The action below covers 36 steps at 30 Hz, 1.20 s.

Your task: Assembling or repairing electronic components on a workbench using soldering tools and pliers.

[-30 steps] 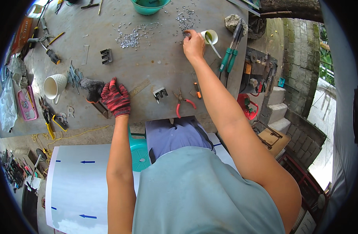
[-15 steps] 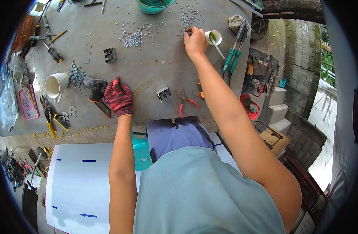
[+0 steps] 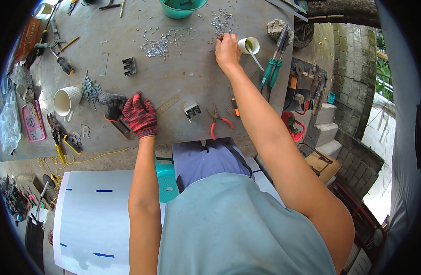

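Observation:
My left hand [image 3: 140, 115], in a red and black knit glove, rests on the metal table with its fingers a little apart. Beside it lie a dark grey cloth-like bundle [image 3: 112, 104] and a rusty brown metal piece [image 3: 119, 127], partly covered. My bare right hand [image 3: 228, 50] reaches far across, its fingers bent together at the near edge of a scatter of small silvery metal bits [image 3: 222, 22]. Whatever its fingertips hold is hidden. Just right of that hand, a white cup [image 3: 256, 44] contains something green and a pale stick. Another pile of bits [image 3: 156, 47] lies to the left.
Slotted metal blocks [image 3: 192, 111] [image 3: 129, 66], red-handled pliers [image 3: 219, 123] and a flat metal strip [image 3: 168, 104] lie about the table [image 3: 174, 82]. A white mug [image 3: 67, 101] stands left, near long nails [image 3: 90, 90]. Green-handled tools [image 3: 274, 68] lie right; a green bowl [image 3: 183, 10] stands far back.
The right hand's fingers have drawn slightly closer together at the same spot. The left hand stays in place, and the view has shifted very slightly.

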Each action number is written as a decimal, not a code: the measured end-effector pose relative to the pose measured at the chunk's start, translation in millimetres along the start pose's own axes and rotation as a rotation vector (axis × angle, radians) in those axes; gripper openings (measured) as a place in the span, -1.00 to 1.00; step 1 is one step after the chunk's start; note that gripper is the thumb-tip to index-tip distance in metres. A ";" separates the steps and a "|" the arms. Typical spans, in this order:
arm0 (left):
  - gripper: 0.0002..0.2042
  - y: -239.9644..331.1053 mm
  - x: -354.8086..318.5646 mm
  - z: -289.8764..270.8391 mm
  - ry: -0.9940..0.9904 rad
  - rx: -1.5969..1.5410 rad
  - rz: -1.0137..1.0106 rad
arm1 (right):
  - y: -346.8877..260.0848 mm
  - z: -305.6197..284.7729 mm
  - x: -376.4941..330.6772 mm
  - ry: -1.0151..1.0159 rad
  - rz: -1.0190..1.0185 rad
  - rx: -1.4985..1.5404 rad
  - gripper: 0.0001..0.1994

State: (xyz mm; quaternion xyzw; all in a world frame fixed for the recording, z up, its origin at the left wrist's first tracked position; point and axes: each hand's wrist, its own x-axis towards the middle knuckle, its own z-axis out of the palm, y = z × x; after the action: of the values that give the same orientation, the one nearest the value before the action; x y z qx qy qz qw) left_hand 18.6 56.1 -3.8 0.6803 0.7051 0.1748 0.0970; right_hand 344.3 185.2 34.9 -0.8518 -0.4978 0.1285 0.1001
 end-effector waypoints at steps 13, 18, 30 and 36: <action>-0.58 3.1 1.7 -2.6 0.007 -0.010 0.005 | 6.7 3.4 -39.3 -0.024 -0.006 0.416 -0.87; -0.57 2.5 1.9 -3.3 -0.007 -0.022 -0.001 | 7.4 1.9 -41.1 -0.115 -0.007 0.471 -0.85; -0.55 0.0 -0.2 0.4 0.003 -0.002 -0.007 | 12.3 -3.8 -52.0 -0.154 -0.071 0.367 -0.86; -0.55 0.0 -0.1 0.7 0.017 0.023 -0.021 | 1.3 1.5 -44.5 -0.116 -0.294 0.197 -0.87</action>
State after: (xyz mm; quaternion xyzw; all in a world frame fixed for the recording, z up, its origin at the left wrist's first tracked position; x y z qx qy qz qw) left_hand 18.8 56.0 -4.5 0.6723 0.7152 0.1712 0.0850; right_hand 323.9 145.8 38.4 -0.7473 -0.6068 0.2093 0.1718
